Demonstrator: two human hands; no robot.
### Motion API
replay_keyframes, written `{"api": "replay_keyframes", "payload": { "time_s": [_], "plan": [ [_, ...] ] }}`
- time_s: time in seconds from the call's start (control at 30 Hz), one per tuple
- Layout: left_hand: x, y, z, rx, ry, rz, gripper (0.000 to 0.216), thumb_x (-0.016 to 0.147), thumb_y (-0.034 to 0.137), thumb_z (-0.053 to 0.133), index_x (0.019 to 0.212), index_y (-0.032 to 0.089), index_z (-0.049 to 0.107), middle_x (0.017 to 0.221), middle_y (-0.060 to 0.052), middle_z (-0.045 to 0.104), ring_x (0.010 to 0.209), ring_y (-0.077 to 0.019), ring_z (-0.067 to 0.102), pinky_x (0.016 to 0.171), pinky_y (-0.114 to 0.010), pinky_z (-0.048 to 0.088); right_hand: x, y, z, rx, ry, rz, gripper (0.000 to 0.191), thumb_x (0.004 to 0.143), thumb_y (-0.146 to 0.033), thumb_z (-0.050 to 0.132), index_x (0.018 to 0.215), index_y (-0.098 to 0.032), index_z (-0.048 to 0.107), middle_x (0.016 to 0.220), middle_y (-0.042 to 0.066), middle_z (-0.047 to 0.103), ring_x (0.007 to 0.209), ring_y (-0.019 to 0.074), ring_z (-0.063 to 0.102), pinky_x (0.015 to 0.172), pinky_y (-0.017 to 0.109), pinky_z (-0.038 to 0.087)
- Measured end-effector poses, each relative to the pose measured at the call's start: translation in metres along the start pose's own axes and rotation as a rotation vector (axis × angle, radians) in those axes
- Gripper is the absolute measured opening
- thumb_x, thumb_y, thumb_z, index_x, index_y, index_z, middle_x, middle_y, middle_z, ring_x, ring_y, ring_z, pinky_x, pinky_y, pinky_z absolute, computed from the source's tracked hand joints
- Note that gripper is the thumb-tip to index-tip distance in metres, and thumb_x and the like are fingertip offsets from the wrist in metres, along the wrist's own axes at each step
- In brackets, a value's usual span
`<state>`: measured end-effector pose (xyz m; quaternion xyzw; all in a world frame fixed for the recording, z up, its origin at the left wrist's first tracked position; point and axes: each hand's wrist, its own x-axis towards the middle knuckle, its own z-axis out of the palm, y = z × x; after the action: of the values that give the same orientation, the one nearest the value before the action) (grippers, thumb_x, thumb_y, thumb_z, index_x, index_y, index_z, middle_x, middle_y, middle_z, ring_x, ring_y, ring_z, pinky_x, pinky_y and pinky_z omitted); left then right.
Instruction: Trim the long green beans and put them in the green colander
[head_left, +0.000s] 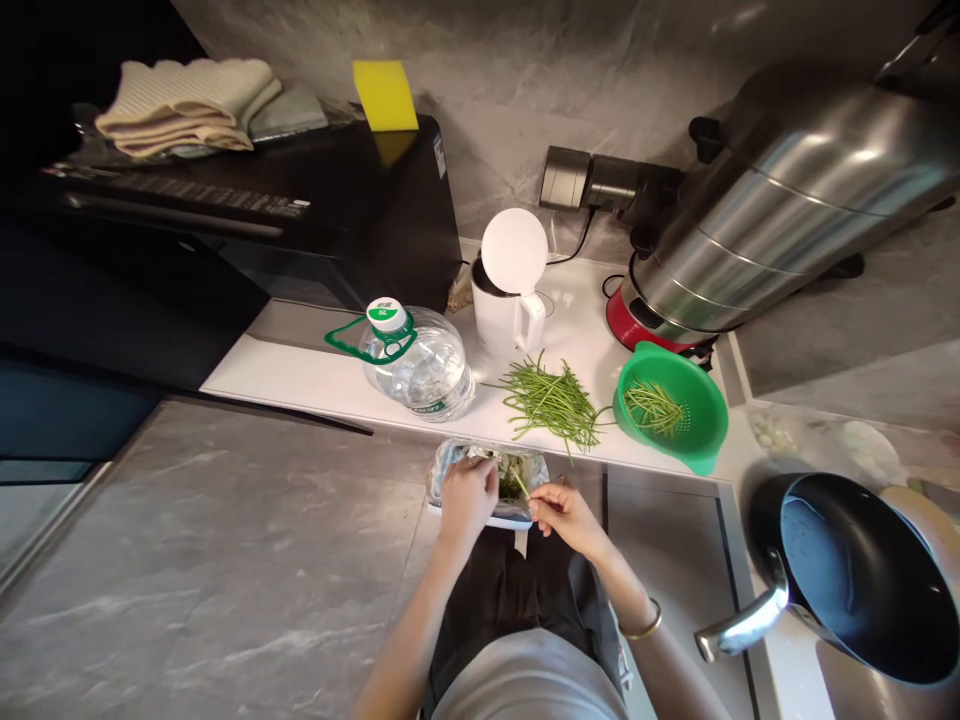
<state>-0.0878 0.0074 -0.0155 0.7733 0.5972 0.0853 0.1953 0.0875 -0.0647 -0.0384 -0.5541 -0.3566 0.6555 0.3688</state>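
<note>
You stand at a white kitchen counter point(315, 380), both hands low over a crinkled, silvery bag point(450, 462) that hangs just off its front edge. Your left hand point(466, 495) lies on the bag's left rim with the fingers curled down; whether it grips the rim or something inside cannot be told from this angle. Your right hand point(564, 512), a gold bangle point(642, 626) on its wrist, is closed to a pinch on a thin green bean stalk point(521, 487), which pokes up and left over the bag's mouth between your two hands. Green scraps lie inside the bag. Just beyond it on the counter, a loose pile of green beans point(551, 400) is spread out, its right edge touching a green colander point(690, 425) that holds a smaller bunch. A large clear water bottle point(418, 368) with a green cap stands left of the pile, and a white kettle point(506, 315) with its lid up stands behind it. To your right sits a black pan point(862, 575), its steel handle pointing towards you.
</note>
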Motion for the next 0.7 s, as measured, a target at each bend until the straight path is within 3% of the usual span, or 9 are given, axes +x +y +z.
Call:
{"api": "replay_keyframes", "payload": {
  "time_s": [0.1, 0.17, 0.33, 0.4, 0.5, 0.6, 0.7],
  "plan": [
    [0.008, -0.024, 0.003, 0.01, 0.083, -0.139, 0.031, 0.086, 0.022, 0.04, 0.101, 0.022, 0.067, 0.096, -0.007, 0.068, 0.089, -0.0212, 0.06, 0.084, -0.029, 0.041, -0.007, -0.007, -0.015, 0.054, -0.058, 0.065, 0.027, 0.072, -0.042, 0.068, 0.081, -0.017, 0.063, 0.059, -0.003, 0.06, 0.044, 0.0076, 0.05, 0.046, 0.021, 0.043],
    [0.01, -0.038, 0.006, 0.025, 0.103, -0.191, 0.033, 0.087, 0.023, 0.038, 0.105, 0.022, 0.065, 0.097, -0.008, 0.068, 0.089, -0.0207, 0.06, 0.082, -0.028, 0.042, -0.011, -0.012, -0.028, 0.101, -0.02, 0.081, 0.028, 0.071, -0.042, 0.069, 0.081, -0.017, 0.064, 0.06, -0.003, 0.061, 0.046, 0.008, 0.05, 0.046, 0.021, 0.042],
    [0.005, -0.059, 0.037, 0.096, -0.075, -0.201, 0.031, 0.087, 0.024, 0.039, 0.098, 0.022, 0.068, 0.088, -0.009, 0.069, 0.085, -0.0215, 0.063, 0.08, -0.029, 0.043, -0.015, -0.022, -0.058, 0.299, 0.14, 0.058, 0.025, 0.071, -0.038, 0.071, 0.085, -0.017, 0.066, 0.062, -0.003, 0.058, 0.049, 0.0068, 0.048, 0.046, 0.019, 0.038],
    [0.002, -0.06, 0.055, 0.09, -0.219, -0.195, 0.03, 0.087, 0.023, 0.04, 0.094, 0.022, 0.069, 0.083, -0.01, 0.069, 0.083, -0.0229, 0.064, 0.081, -0.032, 0.044, -0.014, -0.026, -0.064, 0.368, 0.171, 0.042, 0.023, 0.071, -0.035, 0.072, 0.086, -0.018, 0.066, 0.064, -0.002, 0.058, 0.05, 0.0067, 0.047, 0.047, 0.019, 0.037],
    [-0.003, -0.054, 0.078, 0.034, -0.356, -0.22, 0.033, 0.084, 0.023, 0.047, 0.114, 0.018, 0.062, 0.092, -0.014, 0.069, 0.09, -0.0265, 0.064, 0.081, -0.035, 0.045, -0.012, -0.031, -0.064, 0.426, 0.193, 0.014, 0.021, 0.07, -0.035, 0.072, 0.084, -0.019, 0.066, 0.065, -0.002, 0.058, 0.053, 0.0079, 0.048, 0.049, 0.02, 0.038],
    [-0.004, -0.04, 0.086, -0.058, -0.32, -0.191, 0.047, 0.082, 0.024, 0.052, 0.128, 0.016, 0.05, 0.113, -0.016, 0.063, 0.104, -0.0272, 0.059, 0.087, -0.036, 0.044, -0.009, -0.033, -0.054, 0.433, 0.193, -0.004, 0.021, 0.069, -0.035, 0.073, 0.081, -0.02, 0.066, 0.067, -0.001, 0.059, 0.058, 0.0097, 0.052, 0.053, 0.022, 0.041],
    [0.001, -0.02, 0.079, -0.221, -0.254, -0.114, 0.038, 0.085, 0.026, 0.047, 0.121, 0.02, 0.056, 0.116, -0.011, 0.063, 0.104, -0.0223, 0.059, 0.09, -0.032, 0.043, -0.004, -0.033, -0.052, 0.39, 0.204, -0.038, 0.021, 0.069, -0.036, 0.072, 0.08, -0.02, 0.064, 0.071, 0.0, 0.061, 0.064, 0.0121, 0.055, 0.058, 0.024, 0.044]
  ]
}}
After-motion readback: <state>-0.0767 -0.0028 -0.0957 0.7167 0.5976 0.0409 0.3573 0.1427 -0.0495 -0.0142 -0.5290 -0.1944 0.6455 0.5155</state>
